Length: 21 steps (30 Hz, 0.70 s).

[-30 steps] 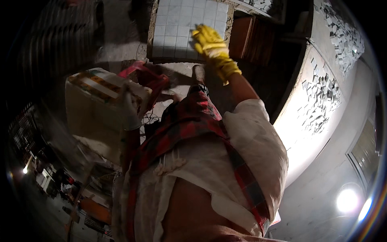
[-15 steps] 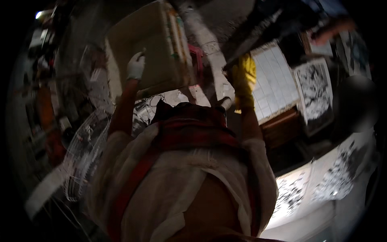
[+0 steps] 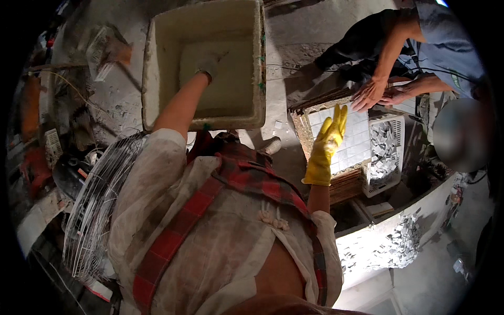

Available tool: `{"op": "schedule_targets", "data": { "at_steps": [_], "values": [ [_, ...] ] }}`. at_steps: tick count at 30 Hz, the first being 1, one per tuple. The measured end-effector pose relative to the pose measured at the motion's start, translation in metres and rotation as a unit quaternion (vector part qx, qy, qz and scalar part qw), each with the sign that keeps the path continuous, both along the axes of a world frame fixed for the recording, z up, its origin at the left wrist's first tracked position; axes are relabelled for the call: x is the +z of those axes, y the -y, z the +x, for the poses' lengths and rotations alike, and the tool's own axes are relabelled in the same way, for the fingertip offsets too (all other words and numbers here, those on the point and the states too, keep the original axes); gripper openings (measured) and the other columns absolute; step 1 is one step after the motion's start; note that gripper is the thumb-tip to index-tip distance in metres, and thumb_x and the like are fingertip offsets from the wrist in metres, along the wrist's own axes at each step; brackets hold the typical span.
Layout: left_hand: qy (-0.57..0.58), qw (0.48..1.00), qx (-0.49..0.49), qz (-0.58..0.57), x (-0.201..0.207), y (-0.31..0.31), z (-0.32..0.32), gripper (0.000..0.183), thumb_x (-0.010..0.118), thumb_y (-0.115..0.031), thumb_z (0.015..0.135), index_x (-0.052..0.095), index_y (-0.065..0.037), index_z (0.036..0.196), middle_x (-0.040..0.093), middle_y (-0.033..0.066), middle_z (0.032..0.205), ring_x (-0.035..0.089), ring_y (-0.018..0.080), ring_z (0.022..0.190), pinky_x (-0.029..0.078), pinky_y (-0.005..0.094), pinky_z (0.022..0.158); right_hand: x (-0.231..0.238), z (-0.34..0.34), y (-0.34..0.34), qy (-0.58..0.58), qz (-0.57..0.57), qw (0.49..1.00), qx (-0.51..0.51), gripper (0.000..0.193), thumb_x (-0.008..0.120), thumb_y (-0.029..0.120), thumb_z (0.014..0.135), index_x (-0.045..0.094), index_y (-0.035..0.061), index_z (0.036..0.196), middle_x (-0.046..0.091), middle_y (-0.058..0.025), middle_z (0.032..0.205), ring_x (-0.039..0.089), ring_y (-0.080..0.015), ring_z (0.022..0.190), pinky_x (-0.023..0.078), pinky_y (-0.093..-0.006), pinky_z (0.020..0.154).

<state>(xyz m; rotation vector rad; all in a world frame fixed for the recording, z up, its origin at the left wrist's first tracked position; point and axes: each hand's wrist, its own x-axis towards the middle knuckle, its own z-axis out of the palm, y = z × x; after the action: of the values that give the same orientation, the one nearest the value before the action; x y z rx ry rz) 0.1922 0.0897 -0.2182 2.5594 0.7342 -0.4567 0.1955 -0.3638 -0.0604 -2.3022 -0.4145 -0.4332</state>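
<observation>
Tile sheet (image 3: 356,148) location: on top of the board stack (image 3: 344,190); pale squares in a grid, rough brown margin exposed along the left edge.
Nearer hand: right hand (image 3: 328,140), in a yellow glove; in the head view it overlaps the sheet from the near left corner toward the far edge.
Sheet bearing from left hand (image 3: 209,64): to the right and closer to the person's body, well apart; the right wall of the tub (image 3: 239,122) stands between.
Sheet long axis: not determinable; outline appears close to square. Side edges slant from far left to near right; yellow fingers slant the opposite way, toward the far right.
Right hand state: fingers extended and slightly fanned; nothing visible in its grasp. Contact with the tiles, or clearance just above them, cannot be told.
Left hand state: pale glove, reaching inside the tub past its near edge. Finger spread and any held item cannot be told in the shade.
Far right corner of sheet: co-worker's first hand (image 3: 369,94), fingertips at the tiles; co-worker's second hand (image 3: 401,93) just beside it, farther right.
Right side of stack: white slatted basket (image 3: 400,144), long side roughly along the stack, holding loose tile pieces (image 3: 385,151).
Person's left side: fan (image 3: 97,210) with wire cage, near the left sleeve.
</observation>
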Motion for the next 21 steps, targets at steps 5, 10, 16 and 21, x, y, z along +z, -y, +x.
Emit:
{"op": "schedule_targets", "data": {
  "at_steps": [5,10,16,21],
  "values": [
    [-0.003,0.956,0.222,-0.195,-0.031,-0.013,-0.032,0.054,0.046,-0.041,0.095,0.053,-0.005,0.133,0.053,0.0176,0.135,0.054,0.0341,0.118,0.041,0.0411,0.1,0.043,0.001,-0.051,0.052,-0.025,0.992,0.11,0.039,0.057,0.015,0.095,0.054,-0.0036,0.129,0.048,-0.0291,0.136,0.048,-0.0426,0.126,0.042,-0.0438,0.104],
    [-0.165,0.979,0.102,-0.071,0.064,0.018,-0.042,0.054,0.044,-0.044,0.094,0.059,-0.003,0.126,0.055,0.0175,0.134,0.053,0.0353,0.122,0.042,0.0426,0.098,0.063,0.022,-0.122,0.067,-0.019,0.979,0.189,0.055,0.069,0.025,0.085,0.053,-0.0062,0.127,0.046,-0.0307,0.136,0.048,-0.0435,0.125,0.039,-0.0447,0.105],
    [-0.144,0.989,0.0,0.044,0.052,-0.014,-0.084,0.029,0.049,-0.019,0.091,0.069,-0.004,0.107,0.064,0.0182,0.117,0.062,0.0396,0.104,0.051,0.0449,0.086,0.036,0.007,-0.254,0.097,-0.103,0.957,0.252,0.056,0.067,0.037,0.084,0.058,-0.0023,0.122,0.052,-0.0282,0.131,0.052,-0.0393,0.121,0.043,-0.0436,0.1],
    [-0.12,0.99,-0.039,0.057,0.087,-0.003,-0.088,0.026,0.051,-0.012,0.089,0.07,-0.004,0.104,0.065,0.0194,0.114,0.063,0.0376,0.103,0.052,0.045,0.086,0.002,0.012,-0.269,-0.192,-0.512,0.699,0.461,0.045,0.066,0.032,0.082,0.062,0.007,0.119,0.062,-0.0175,0.121,0.058,-0.0312,0.114,0.045,-0.0424,0.096]
  ]
}}
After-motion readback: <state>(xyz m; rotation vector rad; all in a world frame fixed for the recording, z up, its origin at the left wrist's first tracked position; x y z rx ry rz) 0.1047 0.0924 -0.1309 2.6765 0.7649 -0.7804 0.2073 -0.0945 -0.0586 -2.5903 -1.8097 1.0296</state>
